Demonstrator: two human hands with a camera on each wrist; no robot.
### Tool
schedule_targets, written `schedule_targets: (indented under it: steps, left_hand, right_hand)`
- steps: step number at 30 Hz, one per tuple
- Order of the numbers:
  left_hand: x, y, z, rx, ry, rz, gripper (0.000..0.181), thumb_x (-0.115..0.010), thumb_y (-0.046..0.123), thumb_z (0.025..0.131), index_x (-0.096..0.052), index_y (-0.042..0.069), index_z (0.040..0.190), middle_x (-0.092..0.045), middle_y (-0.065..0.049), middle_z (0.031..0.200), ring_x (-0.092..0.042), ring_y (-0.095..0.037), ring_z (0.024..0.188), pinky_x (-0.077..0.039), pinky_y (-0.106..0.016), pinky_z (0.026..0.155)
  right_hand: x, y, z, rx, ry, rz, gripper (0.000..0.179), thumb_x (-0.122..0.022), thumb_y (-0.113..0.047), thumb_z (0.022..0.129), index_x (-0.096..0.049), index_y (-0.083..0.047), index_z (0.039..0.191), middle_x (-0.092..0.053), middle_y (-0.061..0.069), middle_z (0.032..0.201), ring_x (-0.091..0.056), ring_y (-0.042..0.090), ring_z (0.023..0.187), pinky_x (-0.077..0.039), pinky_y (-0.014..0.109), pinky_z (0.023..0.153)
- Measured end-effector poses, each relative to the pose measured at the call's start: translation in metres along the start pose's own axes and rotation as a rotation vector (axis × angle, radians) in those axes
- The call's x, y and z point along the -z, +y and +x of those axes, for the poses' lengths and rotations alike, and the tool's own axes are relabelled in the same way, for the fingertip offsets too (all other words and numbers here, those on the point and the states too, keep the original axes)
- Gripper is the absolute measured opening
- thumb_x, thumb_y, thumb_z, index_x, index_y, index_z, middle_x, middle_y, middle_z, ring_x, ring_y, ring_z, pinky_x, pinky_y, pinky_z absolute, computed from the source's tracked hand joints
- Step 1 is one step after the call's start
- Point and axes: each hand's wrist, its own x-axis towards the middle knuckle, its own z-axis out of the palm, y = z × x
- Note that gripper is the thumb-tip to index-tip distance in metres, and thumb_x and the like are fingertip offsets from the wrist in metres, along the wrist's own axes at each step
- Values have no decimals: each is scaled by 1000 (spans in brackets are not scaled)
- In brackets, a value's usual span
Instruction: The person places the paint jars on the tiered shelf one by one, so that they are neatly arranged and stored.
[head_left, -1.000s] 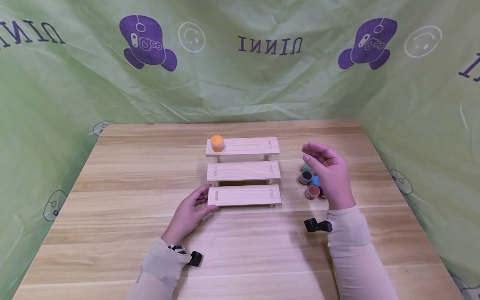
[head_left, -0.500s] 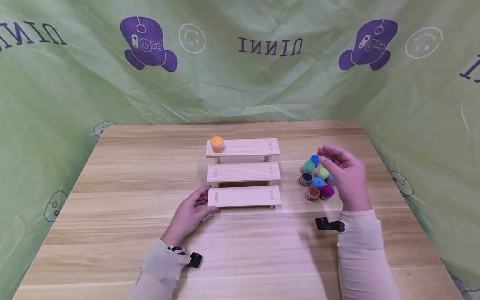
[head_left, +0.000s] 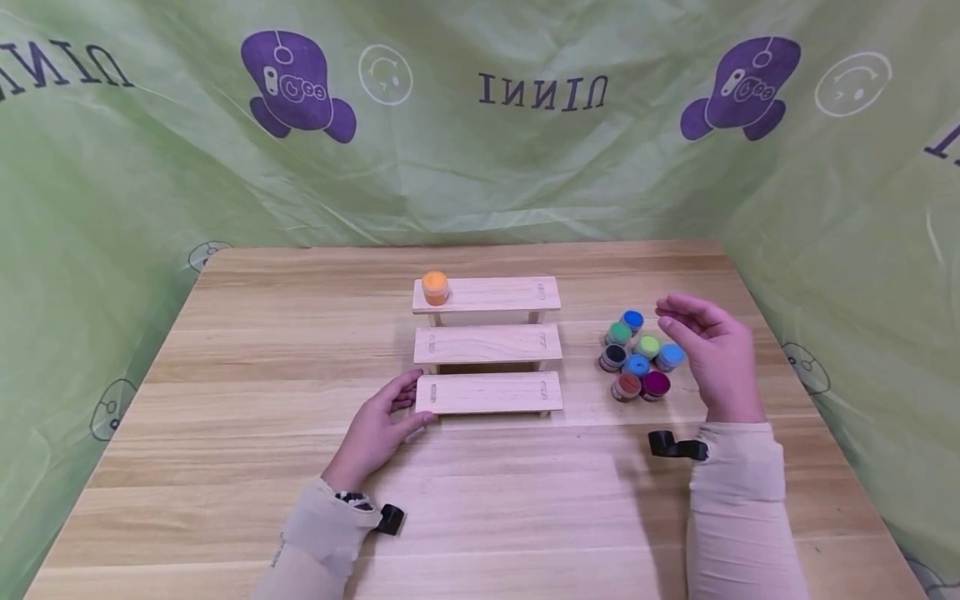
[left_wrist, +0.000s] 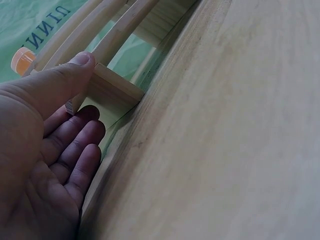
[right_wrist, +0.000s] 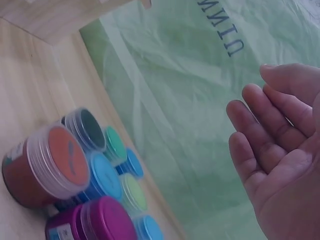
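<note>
A three-tier wooden display stand (head_left: 487,343) sits mid-table. My left hand (head_left: 381,429) holds the left end of its lowest tier, thumb at the front corner and fingers behind; in the left wrist view the thumb (left_wrist: 75,70) lies against the wood, fingers curled beside the end. One small orange paint jar (head_left: 435,288) stands at the left of the top tier. My right hand (head_left: 711,354) is raised, holding nothing, just right of several small paint jars, among them a brown jar (head_left: 626,387), a purple jar (head_left: 656,385) and a black jar (head_left: 612,358).
Also in the cluster are a green jar (head_left: 618,333), a light green jar (head_left: 647,347) and several blue jars, such as the light blue one (head_left: 670,357). A green printed cloth (head_left: 480,183) hangs behind and at both sides of the wooden table (head_left: 225,400).
My right hand has moved rightward off the jars, uncovering those it hid before. The left hand stays at the stand's lowest tier; the orange jar has not moved.
</note>
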Motion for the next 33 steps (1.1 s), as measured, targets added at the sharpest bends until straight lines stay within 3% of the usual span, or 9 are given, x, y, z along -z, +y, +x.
schedule_targets:
  steps: [6,15,17,23,27,29,33]
  left_hand:
    - [2,-1,0,0,8,7,72,-83,21,83,-51,9,146,-65,-12,126,-63,-28,114,-50,-44,101]
    - [0,-4,1,-1,0,-27,72,-84,20,83,-51,8,146,-65,-12,126,-63,-28,114,-50,-43,101]
    - [-1,-3,0,1,1,-21,72,-84,20,83,-51,8,146,-66,-12,125,-63,-28,114,-50,-43,101]
    - [-1,-1,0,-7,6,-7,71,-83,19,83,-51,6,145,-66,-12,124,-63,-28,114,-50,-44,102]
    - [-1,-1,0,-4,3,-2,71,-83,19,84,-51,7,145,-66,-12,124,-62,-27,114,-50,-44,101]
    - [-1,-1,-1,2,0,0,71,-83,19,83,-51,7,146,-66,-11,125,-62,-27,114,-50,-44,102]
    - [0,0,-1,6,1,6,72,-83,20,83,-50,7,146,-65,-12,126,-62,-27,115,-49,-44,102]
  right_hand:
    - [10,9,5,-30,26,-16,37,-75,-6,90,-65,3,125,-73,-6,106,-67,7,99,-53,13,85]
    - [24,35,16,-122,133,-28,38,-77,-8,89,-66,1,124,-72,-7,103,-66,6,95,-52,10,83]
    - [27,39,16,-132,124,-33,40,-78,-9,89,-65,0,125,-72,-7,105,-66,6,96,-52,10,83]
    - [37,49,14,-183,62,-214,46,-75,-22,92,-62,-8,134,-68,-7,115,-62,2,101,-50,8,82]
    - [44,58,12,-207,34,-281,52,-73,-26,94,-58,-6,139,-67,-2,122,-59,2,101,-50,10,79]
    - [47,63,11,-230,19,-206,54,-75,-24,93,-56,-5,140,-65,1,126,-59,5,100,-53,14,78]
    - [49,74,10,-265,-2,99,55,-78,-13,89,-56,-2,139,-66,3,125,-62,9,98,-56,19,75]
